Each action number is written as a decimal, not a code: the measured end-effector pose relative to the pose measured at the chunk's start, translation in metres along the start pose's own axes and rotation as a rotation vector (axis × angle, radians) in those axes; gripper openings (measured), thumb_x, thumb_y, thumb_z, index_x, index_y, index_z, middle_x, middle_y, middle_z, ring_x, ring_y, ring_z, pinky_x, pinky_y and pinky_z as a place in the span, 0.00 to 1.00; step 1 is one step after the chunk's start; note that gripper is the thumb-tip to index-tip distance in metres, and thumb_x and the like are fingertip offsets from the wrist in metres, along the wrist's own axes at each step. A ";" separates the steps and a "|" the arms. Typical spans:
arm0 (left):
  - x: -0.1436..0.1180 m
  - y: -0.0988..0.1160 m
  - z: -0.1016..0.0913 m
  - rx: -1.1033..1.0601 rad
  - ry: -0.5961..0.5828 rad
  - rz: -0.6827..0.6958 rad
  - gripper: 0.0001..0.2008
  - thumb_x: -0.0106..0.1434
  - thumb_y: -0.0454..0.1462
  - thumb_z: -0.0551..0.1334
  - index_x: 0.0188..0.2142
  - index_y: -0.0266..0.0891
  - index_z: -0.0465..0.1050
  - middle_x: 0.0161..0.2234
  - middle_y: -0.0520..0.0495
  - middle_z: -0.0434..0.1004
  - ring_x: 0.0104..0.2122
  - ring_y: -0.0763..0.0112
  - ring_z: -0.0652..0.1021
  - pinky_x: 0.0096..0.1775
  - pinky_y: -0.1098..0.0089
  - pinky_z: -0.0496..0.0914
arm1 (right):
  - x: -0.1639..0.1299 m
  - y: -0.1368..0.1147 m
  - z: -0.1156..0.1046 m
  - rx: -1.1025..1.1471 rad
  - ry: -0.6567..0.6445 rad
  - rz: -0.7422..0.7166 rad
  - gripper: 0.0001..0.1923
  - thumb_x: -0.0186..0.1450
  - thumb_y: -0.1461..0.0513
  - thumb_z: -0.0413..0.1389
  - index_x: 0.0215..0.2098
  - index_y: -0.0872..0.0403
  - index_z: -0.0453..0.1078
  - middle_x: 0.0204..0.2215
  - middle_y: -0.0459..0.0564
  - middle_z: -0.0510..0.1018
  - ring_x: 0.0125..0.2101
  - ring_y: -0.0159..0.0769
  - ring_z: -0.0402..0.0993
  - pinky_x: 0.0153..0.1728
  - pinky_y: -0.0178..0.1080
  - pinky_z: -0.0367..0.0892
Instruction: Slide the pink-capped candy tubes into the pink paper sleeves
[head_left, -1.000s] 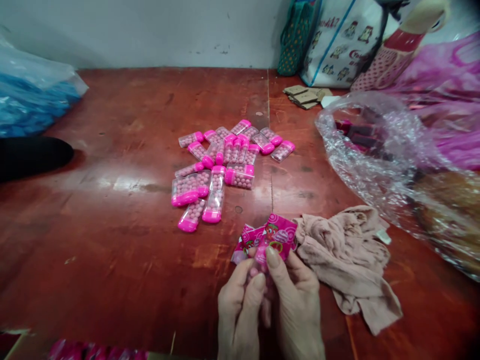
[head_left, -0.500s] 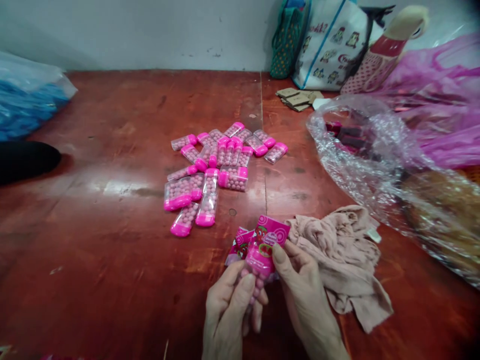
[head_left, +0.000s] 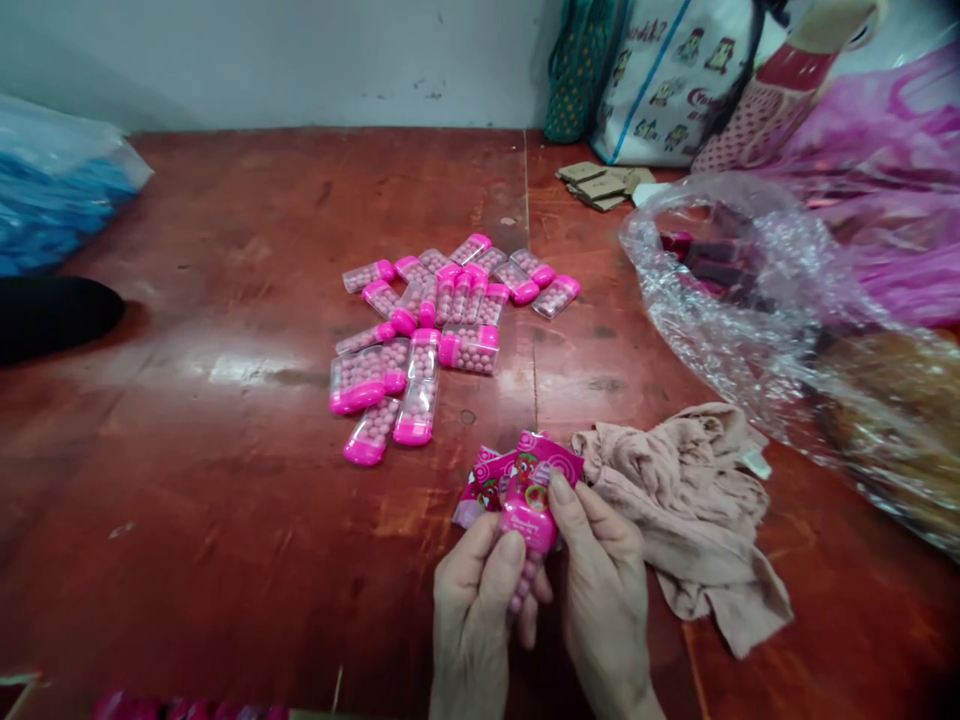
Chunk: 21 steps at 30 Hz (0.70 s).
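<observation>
Between my two hands is a small clear candy container (head_left: 529,525) with a pink cap and round pink candies inside. My left hand (head_left: 484,590) pinches its lower left side, thumb on the front. My right hand (head_left: 604,575) grips a pink printed wrapper (head_left: 546,460) at the container's upper end, thumb pressed on it. Whether the container sits inside the wrapper or against it, I cannot tell. Just behind lie more pink printed wrappers (head_left: 480,485), partly covered. Farther forward, several like candy containers (head_left: 416,390) with pink caps lie in a loose pile.
A crumpled beige cloth (head_left: 690,500) lies beside my right hand on the reddish table (head_left: 225,520). Clear plastic bags (head_left: 675,330) and a pink bag (head_left: 885,200) fill the right side. A bag of blue pieces (head_left: 60,200) and a black object (head_left: 56,318) are at left.
Both hands have shifted slightly right with the container. The pink cap now shows more fully below the wrapper's printed part, and my right thumb sits higher on the wrapper.
</observation>
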<state>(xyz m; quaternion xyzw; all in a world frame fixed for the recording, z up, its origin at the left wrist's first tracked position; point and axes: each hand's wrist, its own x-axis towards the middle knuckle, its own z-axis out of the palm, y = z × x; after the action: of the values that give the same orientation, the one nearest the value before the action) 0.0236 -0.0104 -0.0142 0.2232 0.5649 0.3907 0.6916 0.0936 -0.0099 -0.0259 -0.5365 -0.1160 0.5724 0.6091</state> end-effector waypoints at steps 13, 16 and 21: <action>0.004 -0.001 -0.004 -0.065 0.108 0.003 0.14 0.54 0.44 0.63 0.22 0.35 0.68 0.14 0.56 0.61 0.13 0.83 0.59 0.13 0.81 0.53 | 0.000 -0.004 0.001 -0.182 -0.151 -0.015 0.10 0.60 0.56 0.57 0.27 0.54 0.66 0.13 0.37 0.65 0.12 0.23 0.61 0.12 0.26 0.59; 0.004 0.000 -0.007 -0.158 0.144 0.029 0.10 0.54 0.43 0.63 0.26 0.37 0.71 0.16 0.56 0.65 0.15 0.81 0.64 0.16 0.80 0.58 | -0.005 0.001 0.000 -0.262 -0.117 -0.060 0.13 0.59 0.57 0.58 0.42 0.51 0.68 0.27 0.44 0.76 0.25 0.31 0.75 0.25 0.31 0.71; 0.005 0.013 -0.011 -0.397 0.235 0.004 0.11 0.55 0.41 0.62 0.36 0.38 0.74 0.29 0.48 0.76 0.29 0.70 0.75 0.32 0.72 0.69 | -0.016 0.013 0.005 -0.588 -0.066 -0.328 0.26 0.59 0.59 0.57 0.55 0.50 0.59 0.52 0.52 0.68 0.49 0.41 0.67 0.49 0.41 0.64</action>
<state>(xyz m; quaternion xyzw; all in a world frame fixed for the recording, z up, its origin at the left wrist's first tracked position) 0.0095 0.0000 -0.0108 0.0370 0.5532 0.5189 0.6507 0.0776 -0.0238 -0.0265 -0.6446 -0.3806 0.4260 0.5080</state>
